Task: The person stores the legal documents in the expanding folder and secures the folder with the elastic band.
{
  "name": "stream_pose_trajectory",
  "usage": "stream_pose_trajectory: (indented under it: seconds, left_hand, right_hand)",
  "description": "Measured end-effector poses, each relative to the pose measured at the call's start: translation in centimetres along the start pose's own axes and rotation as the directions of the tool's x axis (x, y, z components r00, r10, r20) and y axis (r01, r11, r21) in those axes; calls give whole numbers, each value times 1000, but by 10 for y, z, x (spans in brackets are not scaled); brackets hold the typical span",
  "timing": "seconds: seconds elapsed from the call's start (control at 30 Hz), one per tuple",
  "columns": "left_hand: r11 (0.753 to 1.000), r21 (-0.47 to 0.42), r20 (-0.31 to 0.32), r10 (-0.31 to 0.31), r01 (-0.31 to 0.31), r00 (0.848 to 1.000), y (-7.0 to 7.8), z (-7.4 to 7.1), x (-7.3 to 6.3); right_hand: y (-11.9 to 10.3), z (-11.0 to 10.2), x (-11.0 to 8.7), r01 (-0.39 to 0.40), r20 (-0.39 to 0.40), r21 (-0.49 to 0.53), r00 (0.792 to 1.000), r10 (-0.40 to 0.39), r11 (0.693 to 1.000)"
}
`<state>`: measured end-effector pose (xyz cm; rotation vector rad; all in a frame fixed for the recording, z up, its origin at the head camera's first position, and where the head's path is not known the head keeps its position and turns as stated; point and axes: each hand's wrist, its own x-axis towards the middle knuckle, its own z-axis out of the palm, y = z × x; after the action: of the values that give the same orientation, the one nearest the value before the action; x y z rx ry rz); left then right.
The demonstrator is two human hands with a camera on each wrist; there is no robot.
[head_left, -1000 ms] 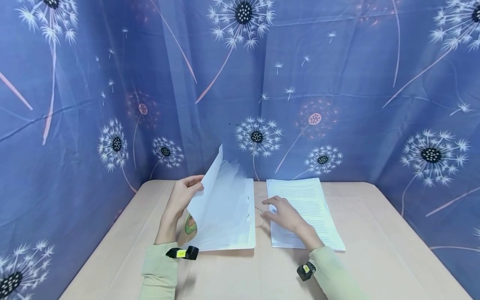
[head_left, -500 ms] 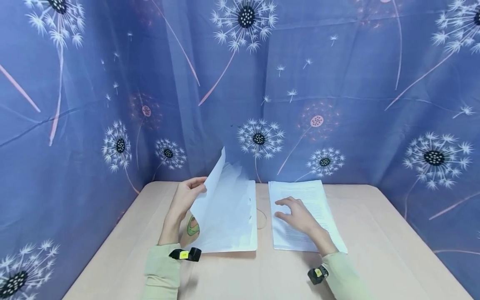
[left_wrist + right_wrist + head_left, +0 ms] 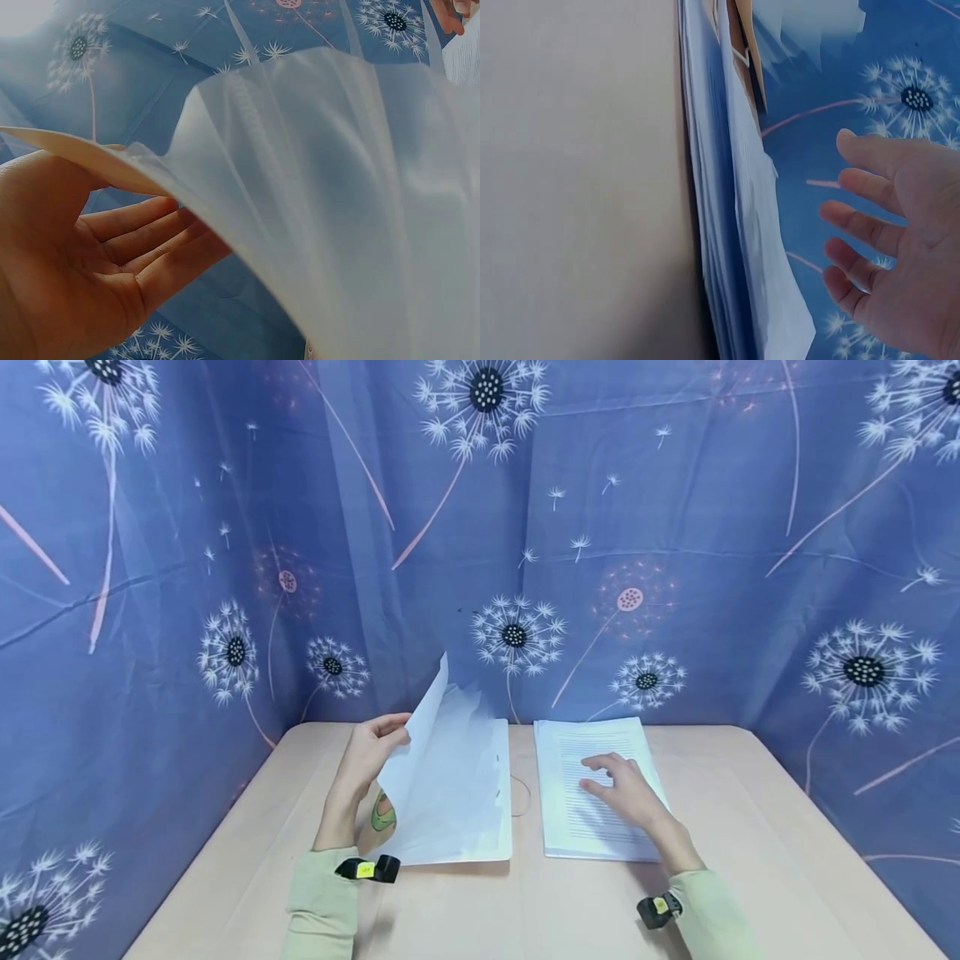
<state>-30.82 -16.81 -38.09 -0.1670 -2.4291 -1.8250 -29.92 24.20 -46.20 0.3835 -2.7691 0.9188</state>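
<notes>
Left hand [image 3: 369,758]: raised at the left of the folder [image 3: 505,814], forearm running up from the near side and hand bent over toward the right. It is clamped on the edge of the folder's cover [image 3: 420,731], thumb over one face and fingers against the other; the cover stands up, curved. Clear sleeves [image 3: 457,777] fan out beside it.

Right hand [image 3: 628,789]: over the papers [image 3: 561,818], forearm slanting in from the lower right. Its thumb and fingers are apart, the fingers loosely bent; the right wrist view shows it clear of the stack and holding nothing.

Folder and papers lie side by side on the table [image 3: 480,914], folder left, papers right. A thin string [image 3: 529,800] loops in the gap between them.
</notes>
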Motion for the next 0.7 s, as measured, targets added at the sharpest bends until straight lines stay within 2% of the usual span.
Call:
stream_pose_trajectory:
  seconds: [0.1, 0.33, 0.7]
  left_hand:
    - [1000, -1, 1, 1, -1, 1000, -1, 0, 1]
    - [1000, -3, -3, 14, -14, 1000, -4, 0, 2]
    - [1000, -7, -3, 14, -14, 1000, -2, 1, 2]
  right_hand:
    - [7, -4, -1, -14, -9, 0, 1000, 14, 1000]
    - [21, -12, -5, 17, -40, 18, 999, -17, 1000]
    - [36, -26, -15, 0, -52, 55, 999, 2, 998]
